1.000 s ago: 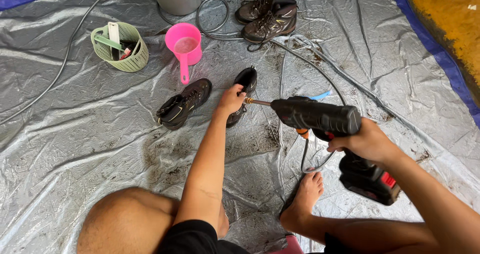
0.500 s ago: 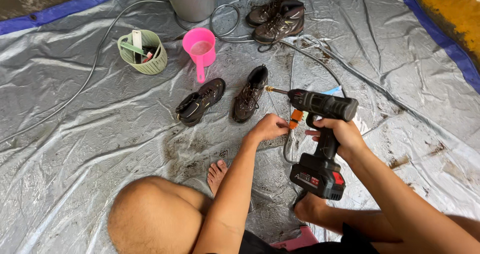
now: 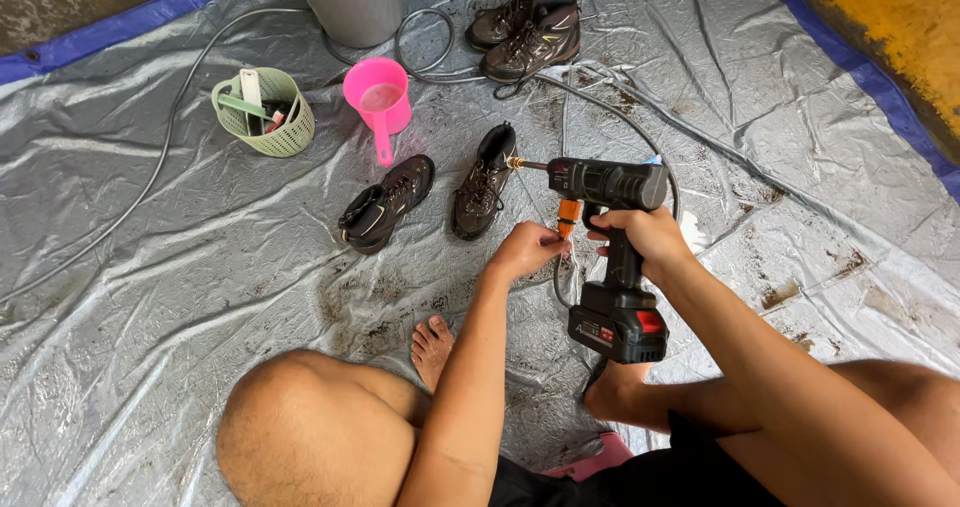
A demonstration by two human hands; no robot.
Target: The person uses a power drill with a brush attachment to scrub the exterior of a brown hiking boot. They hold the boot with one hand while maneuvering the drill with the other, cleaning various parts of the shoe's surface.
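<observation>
1. An outdoor or yard wash-down spot, floor-level: a wrinkled grey plastic tarp [image 3: 150,297] with a blue edge covers the ground, streaked with mud and wet patches.
2. Beyond the tarp's far corner, bare yellowish ground [image 3: 900,37].
3. At the tarp's far edge, a grey bucket [image 3: 350,2] with a hose [image 3: 430,37] coiled beside it.
4. Near the bucket, a pink dipper [image 3: 378,95] and a green basket [image 3: 265,112] of brushes.
5. Muddy boots [image 3: 525,22] beside the hose.

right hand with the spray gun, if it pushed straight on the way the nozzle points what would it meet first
Probably the dark boot directly ahead: the right hand holds the black spray gun with its brass nozzle aimed left at the boot's upper end. They look nearly touching, though depth is unclear from this one view.
</observation>
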